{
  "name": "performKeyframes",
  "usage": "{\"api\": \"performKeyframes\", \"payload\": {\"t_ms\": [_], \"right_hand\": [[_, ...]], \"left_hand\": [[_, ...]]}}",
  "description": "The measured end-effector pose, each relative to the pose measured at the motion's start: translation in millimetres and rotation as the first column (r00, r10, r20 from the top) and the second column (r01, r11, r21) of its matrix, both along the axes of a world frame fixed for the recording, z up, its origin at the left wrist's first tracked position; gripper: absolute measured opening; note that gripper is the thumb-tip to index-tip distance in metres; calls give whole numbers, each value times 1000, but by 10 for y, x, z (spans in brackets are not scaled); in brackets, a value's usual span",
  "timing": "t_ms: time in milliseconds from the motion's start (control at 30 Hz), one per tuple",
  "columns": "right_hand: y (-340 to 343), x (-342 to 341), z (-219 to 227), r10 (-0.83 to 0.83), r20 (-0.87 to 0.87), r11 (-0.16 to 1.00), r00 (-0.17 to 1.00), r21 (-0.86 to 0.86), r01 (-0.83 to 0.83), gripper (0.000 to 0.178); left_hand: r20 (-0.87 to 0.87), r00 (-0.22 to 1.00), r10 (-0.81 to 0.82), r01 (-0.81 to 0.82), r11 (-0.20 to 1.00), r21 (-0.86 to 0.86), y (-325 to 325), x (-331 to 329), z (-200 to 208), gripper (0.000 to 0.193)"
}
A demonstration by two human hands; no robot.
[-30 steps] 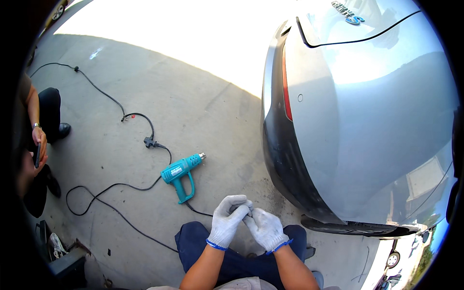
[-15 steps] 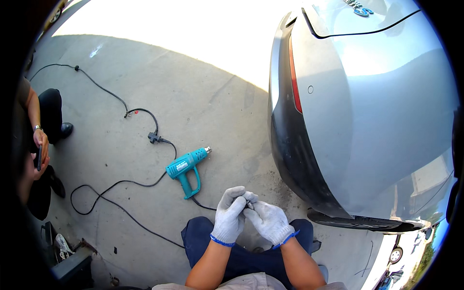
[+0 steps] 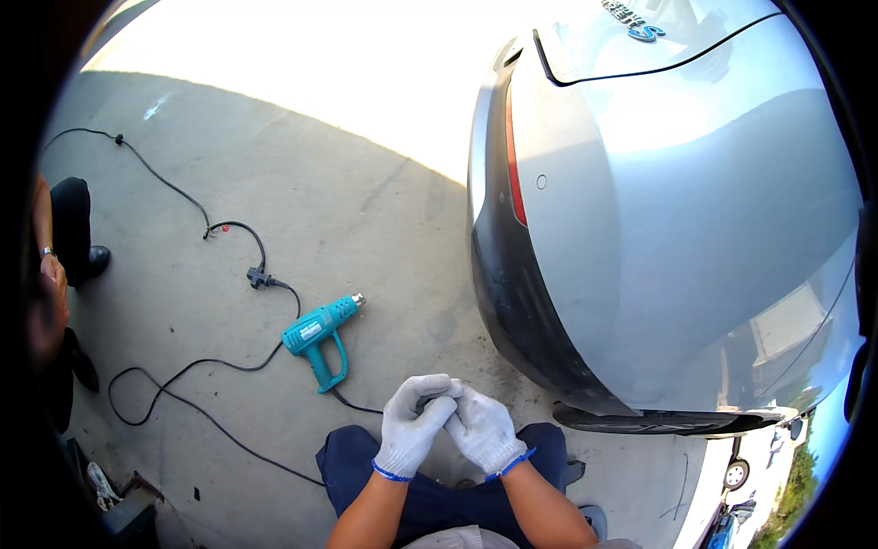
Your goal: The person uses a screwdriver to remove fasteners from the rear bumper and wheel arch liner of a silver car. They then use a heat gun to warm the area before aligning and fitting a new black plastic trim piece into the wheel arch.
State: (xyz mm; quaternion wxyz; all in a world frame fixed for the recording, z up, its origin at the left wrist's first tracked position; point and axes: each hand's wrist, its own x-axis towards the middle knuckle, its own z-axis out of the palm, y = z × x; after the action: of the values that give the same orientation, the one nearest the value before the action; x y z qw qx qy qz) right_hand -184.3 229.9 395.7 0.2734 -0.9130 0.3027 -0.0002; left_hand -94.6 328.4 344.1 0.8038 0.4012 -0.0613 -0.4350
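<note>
Both my hands wear white knit work gloves with blue cuffs and meet in front of my knees. My left hand (image 3: 412, 426) has its fingers curled in, touching the fingertips of the other glove. My right hand (image 3: 483, 428) is closed too, fingers bent against the left. Whatever lies between them is hidden by the gloves. Just beyond, to the left, a teal heat gun (image 3: 322, 340) lies on its side on the concrete, its metal nozzle pointing up and right. To the right stands the rear corner of a silver car (image 3: 658, 247) with a black lower bumper (image 3: 521, 306).
A black power cable (image 3: 203, 364) loops over the concrete floor (image 3: 366, 238) to a plug joint (image 3: 263, 277). At the left edge another person (image 3: 57, 274) is partly in view. A dark metal box (image 3: 128, 512) sits at lower left. The car's tire (image 3: 640, 423) is low on the right.
My view has shifted slightly right, so everything appears further left. My hands have drawn closer together, and the small dark thing seen between my fingers is now covered.
</note>
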Motion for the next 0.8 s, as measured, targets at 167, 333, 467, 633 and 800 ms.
{"api": "performKeyframes", "payload": {"t_ms": [167,333,467,633,800], "right_hand": [[2,-8,25,23,143,999,989,41,-29,17],[42,110,299,-39,402,978,915,202,-48,15],[16,192,348,-70,462,954,884,291,-76,17],[-23,173,262,-141,387,921,911,388,-22,22],[-53,322,563,-153,135,961,979,253,115,32]], "left_hand": [[283,959,-20,40,997,-64,50,142,19,48],[67,992,104,-119,952,281,55,78,-627,40],[-597,784,-169,-75,929,-363,86,-201,-892,54],[-656,746,-116,-233,877,-420,-135,-254,-681,41],[-705,705,-74,-272,890,-366,-192,-112,-802,32]]}}
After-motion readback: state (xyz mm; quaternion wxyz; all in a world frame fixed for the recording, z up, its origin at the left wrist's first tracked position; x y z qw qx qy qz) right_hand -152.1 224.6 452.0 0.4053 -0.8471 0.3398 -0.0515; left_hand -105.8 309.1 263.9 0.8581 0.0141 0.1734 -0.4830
